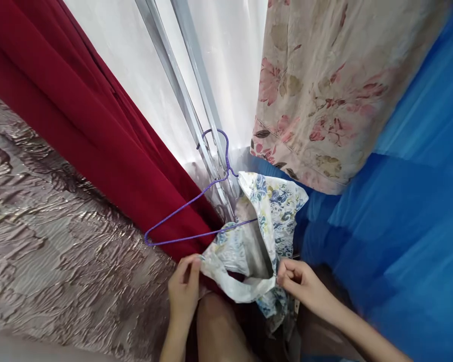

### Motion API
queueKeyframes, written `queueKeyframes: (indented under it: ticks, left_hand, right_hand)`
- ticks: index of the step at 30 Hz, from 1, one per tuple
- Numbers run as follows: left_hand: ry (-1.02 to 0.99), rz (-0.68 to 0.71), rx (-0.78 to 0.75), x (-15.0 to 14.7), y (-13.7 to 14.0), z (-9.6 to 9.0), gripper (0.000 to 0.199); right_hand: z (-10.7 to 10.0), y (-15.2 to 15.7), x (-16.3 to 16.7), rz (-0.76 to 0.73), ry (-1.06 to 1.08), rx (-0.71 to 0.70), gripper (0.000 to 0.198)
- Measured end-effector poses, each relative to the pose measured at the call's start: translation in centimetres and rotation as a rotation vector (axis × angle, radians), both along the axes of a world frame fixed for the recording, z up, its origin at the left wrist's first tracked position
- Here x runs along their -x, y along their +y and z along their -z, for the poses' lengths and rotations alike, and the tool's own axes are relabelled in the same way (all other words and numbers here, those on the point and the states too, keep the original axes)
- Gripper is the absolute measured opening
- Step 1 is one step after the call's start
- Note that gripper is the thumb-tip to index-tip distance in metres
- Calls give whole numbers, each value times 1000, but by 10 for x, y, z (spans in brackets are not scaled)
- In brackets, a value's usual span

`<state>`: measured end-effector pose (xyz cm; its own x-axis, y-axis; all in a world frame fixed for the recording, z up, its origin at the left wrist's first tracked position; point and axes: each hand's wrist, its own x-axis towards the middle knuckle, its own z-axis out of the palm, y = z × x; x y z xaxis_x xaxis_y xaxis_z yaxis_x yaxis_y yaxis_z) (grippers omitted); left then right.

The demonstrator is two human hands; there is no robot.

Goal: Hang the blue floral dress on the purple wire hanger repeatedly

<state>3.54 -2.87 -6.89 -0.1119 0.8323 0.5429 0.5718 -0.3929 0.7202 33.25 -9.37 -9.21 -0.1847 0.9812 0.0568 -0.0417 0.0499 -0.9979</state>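
Note:
A purple clothes hanger (184,205) hooks onto a grey metal pole near the middle. One arm of it runs into a white shirt (283,201) with a blue, yellow and green floral print. The hanger's other arm sticks out bare to the left. My left hand (184,284) pinches the shirt's edge at the left, below the bare arm. On the right, my right hand (292,276) pinches the fabric beside the neck opening. Between both hands a pale band of the shirt hangs in a curve. Its lower part drops below my right hand and is partly in shadow.
Grey metal poles (173,75) rise before a white curtain. A dark red curtain (109,146) slants down the left, beside textured wallpaper (60,241). At the upper right hangs a beige cloth (305,100) with pink flowers, in front of blue fabric (407,216). My bare knee (219,327) is below.

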Motion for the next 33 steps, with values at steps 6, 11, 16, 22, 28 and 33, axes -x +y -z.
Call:
queueKeyframes:
  ticks: [6,11,16,22,28,33]
  left_hand:
    - [43,367,-245,-74,-21,-33,14]
    - [133,580,-291,-108,-36,-52,14]
    - [87,703,-80,-122,-41,-48,18]
    - [132,788,318,-138,-29,-38,26]
    - [73,842,345,-109,-40,6,55]
    - [177,915,376,-104,-43,19,38]
  right_hand:
    - [32,13,-30,133,-150,-4,27]
    - [37,7,-32,363,-359,-52,22]
    - [-15,-26,-20,58,-290,-233,36]
    - [-35,-33,16,-420,-98,38,50]
    - [-35,-27,-4,-374,-25,219,22]
    - [-52,-22,-26,-451,-199,188,18]
